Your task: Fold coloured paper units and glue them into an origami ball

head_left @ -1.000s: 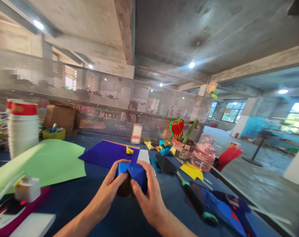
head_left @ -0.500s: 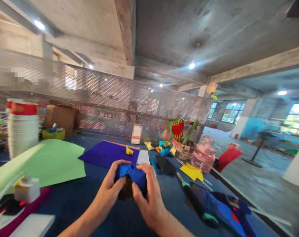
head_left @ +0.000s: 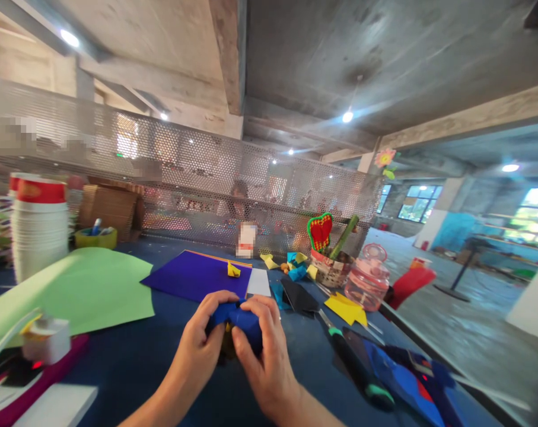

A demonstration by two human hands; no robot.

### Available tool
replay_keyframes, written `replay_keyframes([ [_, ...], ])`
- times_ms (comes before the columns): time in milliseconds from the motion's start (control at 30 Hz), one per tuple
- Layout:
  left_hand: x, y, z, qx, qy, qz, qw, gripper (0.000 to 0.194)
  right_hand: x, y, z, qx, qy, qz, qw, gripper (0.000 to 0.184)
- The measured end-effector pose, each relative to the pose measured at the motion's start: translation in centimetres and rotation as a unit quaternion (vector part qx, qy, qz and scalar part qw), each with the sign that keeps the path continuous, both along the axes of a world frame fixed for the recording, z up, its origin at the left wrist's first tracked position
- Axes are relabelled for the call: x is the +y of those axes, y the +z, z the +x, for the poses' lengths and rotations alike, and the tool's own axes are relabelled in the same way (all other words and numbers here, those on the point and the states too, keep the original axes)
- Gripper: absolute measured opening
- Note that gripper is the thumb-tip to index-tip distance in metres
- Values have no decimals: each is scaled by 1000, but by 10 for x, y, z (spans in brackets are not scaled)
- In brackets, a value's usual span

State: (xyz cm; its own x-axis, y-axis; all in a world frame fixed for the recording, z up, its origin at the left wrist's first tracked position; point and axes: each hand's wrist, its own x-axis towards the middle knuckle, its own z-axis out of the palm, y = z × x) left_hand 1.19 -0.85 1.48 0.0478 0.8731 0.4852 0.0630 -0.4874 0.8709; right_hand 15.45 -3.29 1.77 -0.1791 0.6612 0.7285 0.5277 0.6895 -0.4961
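Note:
Both my hands are closed round a folded blue paper piece (head_left: pixel 241 319) just above the blue table (head_left: pixel 130 362), low in the middle of the view. My left hand (head_left: pixel 201 347) grips its left side, with the fingers curled over the top. My right hand (head_left: pixel 262 356) grips the right side, thumb and fingers pinching the top fold. A dark underside of the piece shows between my thumbs.
A purple sheet (head_left: pixel 193 276) and a light green sheet (head_left: pixel 73 290) lie beyond my hands. A stack of paper cups (head_left: pixel 40 228) stands at left. Scissors (head_left: pixel 353 365), paper scraps, a woven basket (head_left: pixel 331 270) and a pink jar (head_left: pixel 366 281) sit at right. A mesh screen (head_left: pixel 197 178) runs behind.
My hands have closed in tighter over the blue paper piece, pressing it flatter and smaller. My fingertips now meet on top of it.

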Motion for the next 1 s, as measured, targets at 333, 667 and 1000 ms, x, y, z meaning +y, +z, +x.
replay_keyframes([
  [333,3,-10,0,26,0,55,998,35,-3,-1,-4,42,-5,-17,999,24],
  [667,0,-5,1,3,10,45,999,24,-3,0,-5,48,-31,-20,998,22],
  [1000,4,-4,0,18,6,38,999,14,-2,-1,-7,52,-41,-12,998,23],
])
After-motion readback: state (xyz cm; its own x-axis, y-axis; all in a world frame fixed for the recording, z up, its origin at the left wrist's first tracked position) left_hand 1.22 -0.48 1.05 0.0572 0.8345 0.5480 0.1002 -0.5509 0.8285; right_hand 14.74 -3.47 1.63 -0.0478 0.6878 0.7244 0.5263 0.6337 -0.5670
